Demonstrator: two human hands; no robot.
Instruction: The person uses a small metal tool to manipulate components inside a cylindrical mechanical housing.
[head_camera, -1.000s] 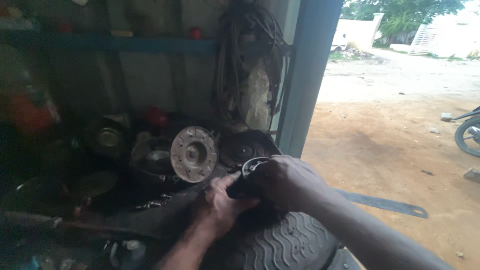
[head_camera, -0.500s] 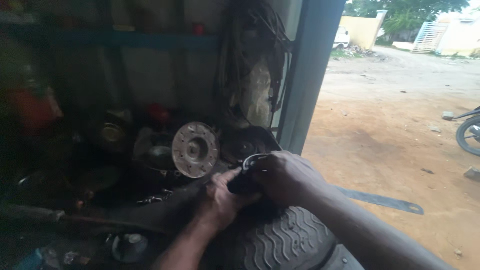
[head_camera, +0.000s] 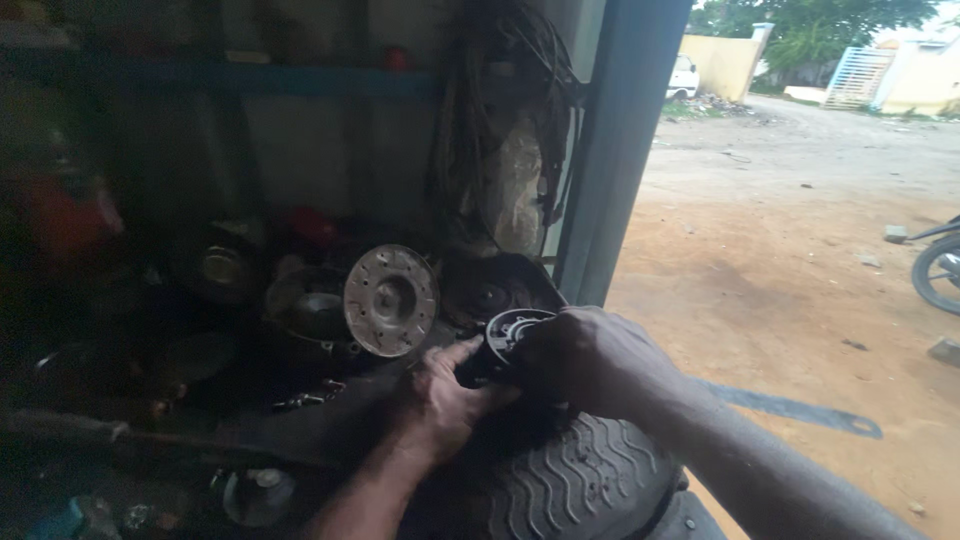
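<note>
Both hands (head_camera: 520, 385) barely shifted, gripping black part (head_camera: 505, 340).

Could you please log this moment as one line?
left hand: gripping dark round part | right hand: gripping same part | beneath: tyre

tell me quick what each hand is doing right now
left hand: closed on the round black part, gripping from below
right hand: closed over the same part, above the tyre

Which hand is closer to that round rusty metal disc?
Left. The left hand sits just below and right of the round metal disc; the right hand is farther right, over the tyre.
</note>
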